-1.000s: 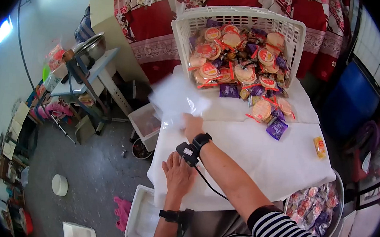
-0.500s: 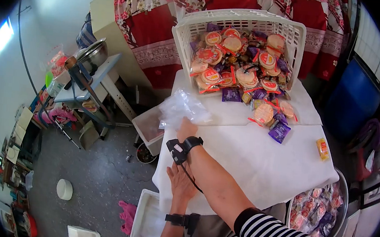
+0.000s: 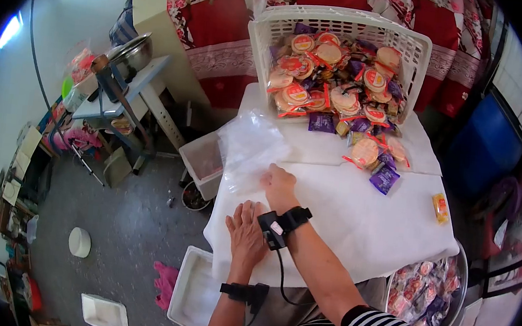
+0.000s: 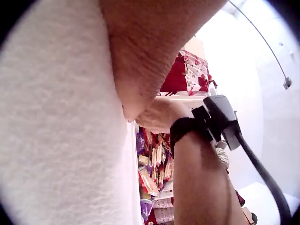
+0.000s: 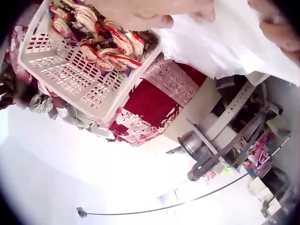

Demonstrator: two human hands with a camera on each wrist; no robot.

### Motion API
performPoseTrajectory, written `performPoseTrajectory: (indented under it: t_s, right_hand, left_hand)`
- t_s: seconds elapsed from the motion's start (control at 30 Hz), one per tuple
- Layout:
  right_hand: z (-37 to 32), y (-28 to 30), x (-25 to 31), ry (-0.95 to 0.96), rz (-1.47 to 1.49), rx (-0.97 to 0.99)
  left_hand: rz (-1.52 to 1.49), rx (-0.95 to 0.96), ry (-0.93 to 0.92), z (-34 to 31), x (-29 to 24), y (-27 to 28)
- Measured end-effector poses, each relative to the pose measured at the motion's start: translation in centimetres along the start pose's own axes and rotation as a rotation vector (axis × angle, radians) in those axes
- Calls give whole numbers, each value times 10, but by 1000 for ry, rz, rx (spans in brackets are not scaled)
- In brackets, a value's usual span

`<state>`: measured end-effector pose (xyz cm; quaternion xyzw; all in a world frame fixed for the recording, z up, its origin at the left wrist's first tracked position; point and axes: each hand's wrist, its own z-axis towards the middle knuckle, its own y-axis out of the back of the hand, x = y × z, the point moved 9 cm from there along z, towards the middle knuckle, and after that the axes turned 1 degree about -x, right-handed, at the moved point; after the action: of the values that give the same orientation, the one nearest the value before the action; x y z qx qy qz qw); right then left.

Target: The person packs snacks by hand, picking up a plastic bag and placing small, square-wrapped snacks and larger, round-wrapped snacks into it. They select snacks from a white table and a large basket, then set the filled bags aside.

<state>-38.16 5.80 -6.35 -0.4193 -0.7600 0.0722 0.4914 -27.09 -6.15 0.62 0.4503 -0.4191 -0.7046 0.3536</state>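
Note:
Clear plastic bags [image 3: 250, 140] lie on the white cloth of the table [image 3: 355, 221], left of a heap of wrapped snacks. My right hand [image 3: 280, 186] is at the near right edge of the bags, its curled fingers pinching that edge. In the right wrist view, the thumb and fingers of the right hand [image 5: 154, 11] overlap the clear plastic [image 5: 215, 44]. My left hand [image 3: 247, 233] rests on the cloth near the table's left edge, fingers extended and holding nothing. The right wrist lies close beside it, with a strapped-on camera.
A white basket [image 3: 419, 71] tipped on its side spills round crackers [image 3: 364, 150] and purple packets [image 3: 384, 179] onto the cloth. One yellow packet [image 3: 439, 208] lies at the right. A metal basin [image 3: 462, 286] of packed snacks stands below, and a white tray [image 3: 184, 296] at lower left.
The plastic bags, blurred in motion a second ago, now lie flatter on the cloth. My right hand has shifted right along their near edge. The left hand stays resting on the cloth.

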Motion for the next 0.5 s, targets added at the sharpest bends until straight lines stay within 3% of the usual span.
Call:
performPoseTrajectory:
  t_s: [0.07,0.1,0.13,0.2,0.33,0.4,0.5]
  right_hand:
    - [-38,-24,52,851,-999,226]
    - [-16,-7,36,353,-224,154]
    - [-21,-12,42,352,-225,154]
    - [-23,-8,32,85,93,104]
    - [-23,1,48,170,59,137]
    - [-29,18,56,161,-76,119]
    - [-51,39,66,148,-203,171]
  left_hand:
    - [65,6,-37,0,-1,-4]
    - [40,-1,-26,1,-2,-1]
    - [39,0,-24,2,-2,-2]
    - [47,7,-16,3,0,-4]
    - [-2,-60,-11,3,-1,5]
    - [-252,-266,-51,1,-1,26]
    - [-184,-359,-169,-9,-17,44]
